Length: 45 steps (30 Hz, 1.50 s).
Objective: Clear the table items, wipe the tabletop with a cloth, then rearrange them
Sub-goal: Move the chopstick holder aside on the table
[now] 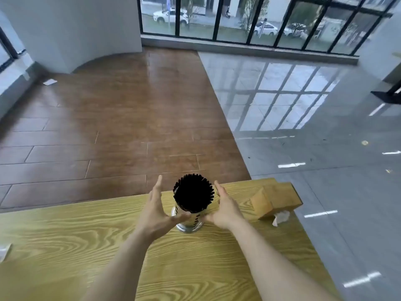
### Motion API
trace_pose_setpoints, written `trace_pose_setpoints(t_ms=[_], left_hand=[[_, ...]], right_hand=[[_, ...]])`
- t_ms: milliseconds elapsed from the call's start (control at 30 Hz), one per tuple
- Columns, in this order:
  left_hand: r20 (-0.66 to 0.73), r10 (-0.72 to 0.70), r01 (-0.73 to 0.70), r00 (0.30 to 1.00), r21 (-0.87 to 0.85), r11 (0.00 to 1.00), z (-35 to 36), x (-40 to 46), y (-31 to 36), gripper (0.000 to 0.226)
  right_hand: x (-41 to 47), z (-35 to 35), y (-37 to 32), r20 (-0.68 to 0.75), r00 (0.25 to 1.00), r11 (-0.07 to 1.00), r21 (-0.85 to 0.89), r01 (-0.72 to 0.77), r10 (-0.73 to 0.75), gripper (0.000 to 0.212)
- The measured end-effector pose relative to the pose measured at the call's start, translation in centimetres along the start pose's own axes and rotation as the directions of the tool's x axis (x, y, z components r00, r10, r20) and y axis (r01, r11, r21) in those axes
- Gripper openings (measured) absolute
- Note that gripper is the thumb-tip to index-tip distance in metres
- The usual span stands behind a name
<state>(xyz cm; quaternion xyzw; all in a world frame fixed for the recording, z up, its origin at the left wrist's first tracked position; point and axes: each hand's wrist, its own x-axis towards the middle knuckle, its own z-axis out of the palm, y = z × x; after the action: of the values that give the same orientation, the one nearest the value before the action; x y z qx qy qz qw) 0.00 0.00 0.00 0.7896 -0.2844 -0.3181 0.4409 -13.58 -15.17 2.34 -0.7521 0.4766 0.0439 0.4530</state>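
1. Upright near the far edge of the wooden surface (86, 235) stands a metal holder (189, 224) packed with black chopsticks (193, 193).
2. Left hand (156, 210) and right hand (225, 210) flank it, fingers spread apart; thumbs near the holder's lower part, contact unclear.
3. Just right, a wooden box (275, 199) lies at the corner, with a white tissue (281, 217) at its near side.
4. A white scrap (4, 252) sits at the left edge.
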Motion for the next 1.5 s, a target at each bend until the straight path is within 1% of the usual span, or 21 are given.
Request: trace_pose_setpoints(t_ms=[67, 133, 167, 200, 233, 267, 367, 567, 633, 767, 933, 1067, 1133, 1300, 1433, 1467, 1500], left_hand=[[0.053, -0.014, 0.017, 0.999, -0.069, 0.997, 0.7, 1.0, -0.7, 0.148], [0.118, -0.057, 0.069, 0.991, -0.107, 0.992, 1.5, 1.5, -1.4, 0.147], [0.105, -0.062, 0.074, 0.993, -0.112, 0.991, 2.0, 1.8, -1.8, 0.136], [0.079, -0.06, 0.068, 0.995, -0.1, 0.993, 2.4, 1.8, -1.8, 0.117], [0.052, -0.058, 0.063, 0.997, -0.101, 0.993, 2.8, 1.9, -1.9, 0.1], [0.033, -0.052, 0.055, 0.998, -0.097, 0.994, 3.1, 1.8, -1.8, 0.089], [0.004, -0.049, 0.049, 0.999, -0.056, 0.997, 4.0, 1.4, -1.2, 0.081], [0.01, -0.016, 0.016, 1.0, 0.021, 1.0, 9.1, -1.4, 2.4, 0.077], [0.037, 0.002, -0.004, 0.999, 0.062, 0.998, 11.8, -2.6, 4.3, 0.078], [0.114, 0.019, -0.029, 0.993, 0.084, 0.996, 17.9, -4.6, 7.2, 0.077], [0.165, 0.008, -0.018, 0.986, 0.056, 0.998, 25.2, -6.4, 9.7, 0.067], [0.186, -0.001, 0.007, 0.982, -0.034, 0.999, 29.2, -7.0, 10.6, 0.064], [0.199, -0.016, 0.027, 0.98, -0.054, 0.998, 30.2, -7.2, 10.5, 0.066], [0.268, -0.024, 0.044, 0.963, -0.068, 0.997, 30.8, -7.4, 10.2, 0.083], [0.287, -0.067, 0.065, 0.956, 0.014, 0.998, 29.9, -7.8, 9.5, 0.103], [0.273, -0.088, 0.081, 0.958, 0.038, 0.996, 29.3, -7.9, 9.3, 0.104], [0.255, -0.103, 0.09, 0.961, 0.064, 0.994, 28.6, -8.1, 9.0, 0.102]], right_hand=[[0.7, 0.7, -0.2, -0.019, 1.0, 0.998, 0.06, 0.001, 0.0, 0.121], [1.2, 1.3, 0.3, -0.027, 1.0, 0.997, 0.079, -0.012, 0.015, 0.101], [1.3, 1.4, 0.4, -0.034, 0.999, 0.996, 0.092, -0.005, 0.008, 0.093], [1.2, 1.5, 0.5, -0.036, 0.999, 0.994, 0.105, 0.004, 0.0, 0.087], [1.3, 1.4, 0.6, -0.032, 0.999, 0.992, 0.127, 0.015, -0.011, 0.084], [1.1, 1.2, 0.7, -0.022, 1.0, 0.99, 0.142, 0.015, -0.012, 0.084], [0.7, 0.3, 1.4, -0.012, 1.0, 0.988, 0.152, 0.028, -0.027, 0.086], [-1.9, -4.3, 6.4, -0.029, 0.999, 0.98, 0.199, 0.028, -0.023, 0.088], [-3.2, -6.7, 9.0, -0.042, 0.999, 0.975, 0.221, 0.026, -0.017, 0.088], [-5.4, -11.0, 14.8, -0.079, 0.997, 0.97, 0.241, 0.006, 0.013, 0.087], [-7.3, -15.6, 20.7, -0.14, 0.987, 0.965, 0.261, -0.035, 0.074, 0.094], [-7.4, -17.9, 23.7, -0.173, 0.982, 0.964, 0.266, -0.029, 0.077, 0.092], [-7.2, -18.2, 24.3, -0.166, 0.983, 0.962, 0.271, -0.031, 0.078, 0.09], [-6.5, -17.8, 25.4, -0.178, 0.977, 0.947, 0.318, -0.054, 0.116, 0.085], [-6.4, -16.3, 26.0, -0.179, 0.96, 0.918, 0.373, -0.137, 0.216, 0.088], [-6.6, -15.8, 26.1, -0.181, 0.948, 0.911, 0.373, -0.178, 0.26, 0.086], [-6.9, -15.3, 26.2, -0.176, 0.936, 0.905, 0.36, -0.226, 0.304, 0.079]])
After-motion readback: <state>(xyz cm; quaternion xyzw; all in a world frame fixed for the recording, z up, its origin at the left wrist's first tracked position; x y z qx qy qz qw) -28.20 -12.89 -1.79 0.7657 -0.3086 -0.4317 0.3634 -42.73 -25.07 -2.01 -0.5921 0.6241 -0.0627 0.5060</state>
